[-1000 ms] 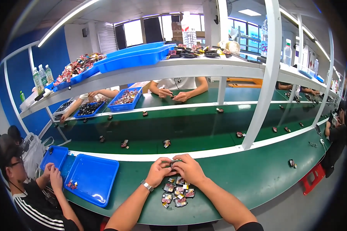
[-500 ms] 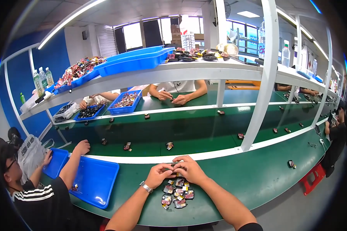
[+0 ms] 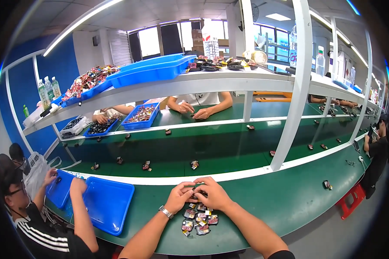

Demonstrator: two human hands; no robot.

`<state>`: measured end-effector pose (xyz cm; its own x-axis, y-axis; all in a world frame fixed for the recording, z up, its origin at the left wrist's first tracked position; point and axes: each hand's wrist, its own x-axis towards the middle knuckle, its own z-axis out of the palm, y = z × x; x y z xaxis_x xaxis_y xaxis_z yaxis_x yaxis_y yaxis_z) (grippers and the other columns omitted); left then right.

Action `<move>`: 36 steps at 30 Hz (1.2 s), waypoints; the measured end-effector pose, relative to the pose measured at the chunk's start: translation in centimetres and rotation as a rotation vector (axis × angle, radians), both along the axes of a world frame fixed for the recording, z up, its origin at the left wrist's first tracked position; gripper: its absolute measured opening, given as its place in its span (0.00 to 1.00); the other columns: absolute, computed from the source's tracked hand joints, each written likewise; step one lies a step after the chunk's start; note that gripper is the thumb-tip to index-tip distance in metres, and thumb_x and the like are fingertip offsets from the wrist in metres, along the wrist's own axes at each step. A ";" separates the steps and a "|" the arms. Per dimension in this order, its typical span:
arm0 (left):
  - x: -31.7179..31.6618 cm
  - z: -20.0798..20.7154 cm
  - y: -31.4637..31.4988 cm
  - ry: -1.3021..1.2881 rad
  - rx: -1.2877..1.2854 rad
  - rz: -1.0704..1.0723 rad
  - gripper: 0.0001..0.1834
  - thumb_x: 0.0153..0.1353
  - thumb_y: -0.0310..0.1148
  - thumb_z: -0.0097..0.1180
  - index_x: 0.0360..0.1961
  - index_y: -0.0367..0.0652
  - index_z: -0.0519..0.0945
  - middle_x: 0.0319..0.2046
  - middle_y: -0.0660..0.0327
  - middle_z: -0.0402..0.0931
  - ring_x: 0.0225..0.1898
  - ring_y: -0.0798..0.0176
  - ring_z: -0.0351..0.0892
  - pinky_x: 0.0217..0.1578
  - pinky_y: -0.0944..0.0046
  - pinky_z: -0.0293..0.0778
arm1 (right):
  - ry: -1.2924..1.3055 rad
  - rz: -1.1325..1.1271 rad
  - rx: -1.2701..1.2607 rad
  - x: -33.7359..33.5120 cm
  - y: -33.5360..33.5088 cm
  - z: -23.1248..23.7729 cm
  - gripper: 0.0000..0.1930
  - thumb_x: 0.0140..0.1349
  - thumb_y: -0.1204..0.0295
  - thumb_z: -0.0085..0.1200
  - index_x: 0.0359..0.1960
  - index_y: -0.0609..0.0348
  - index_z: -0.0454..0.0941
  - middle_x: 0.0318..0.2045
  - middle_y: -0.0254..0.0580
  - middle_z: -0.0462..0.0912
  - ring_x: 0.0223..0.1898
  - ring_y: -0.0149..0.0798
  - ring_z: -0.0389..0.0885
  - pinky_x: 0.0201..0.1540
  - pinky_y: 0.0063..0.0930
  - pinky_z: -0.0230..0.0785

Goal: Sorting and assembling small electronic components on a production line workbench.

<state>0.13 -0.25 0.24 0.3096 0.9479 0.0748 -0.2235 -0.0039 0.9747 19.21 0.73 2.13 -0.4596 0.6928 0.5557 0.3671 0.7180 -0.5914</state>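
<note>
Over the green bench my left hand (image 3: 178,198), with a metal watch on its wrist, and my right hand (image 3: 213,194) meet with fingers closed. Between the fingertips they grip a small black-edged electronic module (image 3: 197,192), mostly covered by the fingers. Just below lies a loose cluster of similar modules (image 3: 201,217), black-rimmed with reddish boards and bits of yellow and white. Both forearms come in from the lower edge.
A co-worker at the left reaches over two blue trays (image 3: 109,205). Beyond a white rail, scattered modules (image 3: 194,165) lie on a green belt. A white post (image 3: 291,86) carries the shelf (image 3: 229,80) overhead. Another module (image 3: 327,185) sits at the right of my bench.
Modules on the belt have shifted slightly right. The co-worker's hand at the left has come down from the rail to the trays. My hands still grip the module, fingers slightly shifted.
</note>
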 end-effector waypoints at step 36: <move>-0.6 -0.8 0.5 -0.153 -0.078 -0.016 0.12 0.67 0.24 0.47 0.51 0.39 0.67 0.46 0.52 0.77 0.49 0.58 0.79 0.49 0.56 0.80 | 0.099 -0.148 -0.019 -1.5 -0.6 -1.2 0.07 0.54 0.73 0.60 0.35 0.54 0.85 0.48 0.37 0.79 0.53 0.44 0.73 0.55 0.35 0.68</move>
